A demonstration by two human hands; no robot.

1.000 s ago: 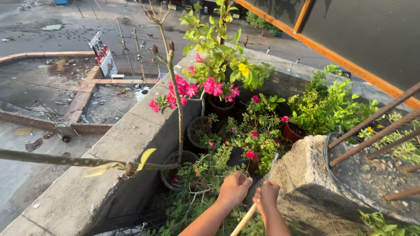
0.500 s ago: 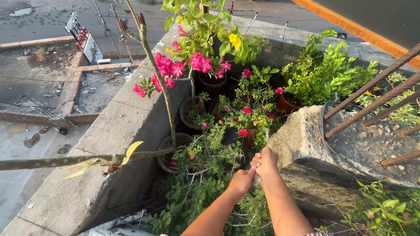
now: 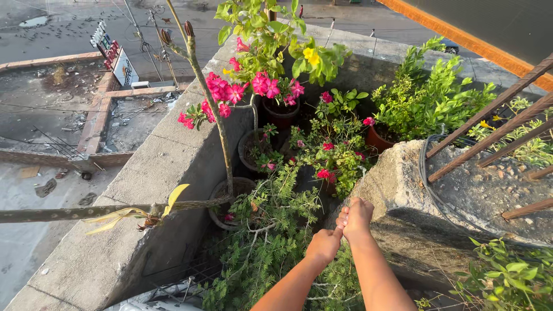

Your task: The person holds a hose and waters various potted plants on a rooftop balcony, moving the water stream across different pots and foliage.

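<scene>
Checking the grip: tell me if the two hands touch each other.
Touching: the head view shows the left hand pressed against the right hand, no gap between them.

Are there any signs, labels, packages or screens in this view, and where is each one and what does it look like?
Signboard: upper left, down at street level by the brick-edged roof; a tilted white rectangular panel with dark print.
Sign strip: just above the signboard on the same post; a narrow row of small white and red pieces.
No packages, labels or screens show near the hands or pots.

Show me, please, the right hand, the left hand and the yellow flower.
right hand (image 3: 357,219), head view, back of the fist.
left hand (image 3: 324,246), head view, knuckles.
yellow flower (image 3: 311,56), head view, petals.
</scene>
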